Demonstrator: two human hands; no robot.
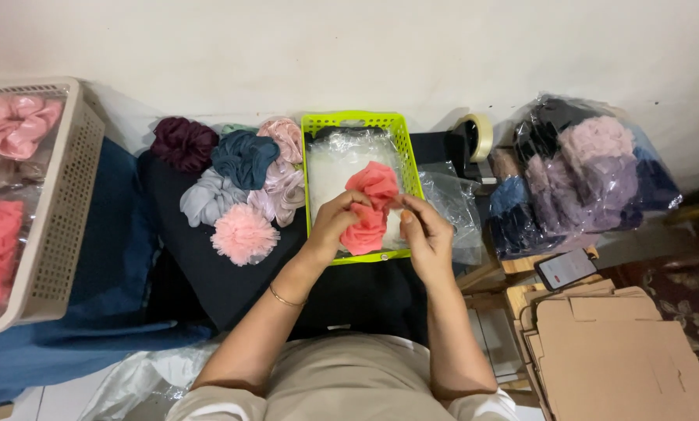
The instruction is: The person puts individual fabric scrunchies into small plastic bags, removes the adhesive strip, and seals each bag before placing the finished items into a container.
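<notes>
Both hands, left hand [335,222] and right hand [426,234], pinch a coral scrunchie [370,206] above the lime-green basket [355,121]

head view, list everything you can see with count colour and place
coral scrunchie: 1, coral, held over green tray
green tray: 1, lime, centre, holds clear bags
loose scrunchies: about 7, maroon, teal, grey, pinks, left of tray
beige basket: 1, far left, pink and coral bags inside
bagged scrunchies: 1 clear bag, purple, blue, black, right
tape roll: 1, right of tray
phone: 1, dark, right
cardboard: stack, brown, lower right
left hand: on scrunchie
right hand: on scrunchie
</notes>
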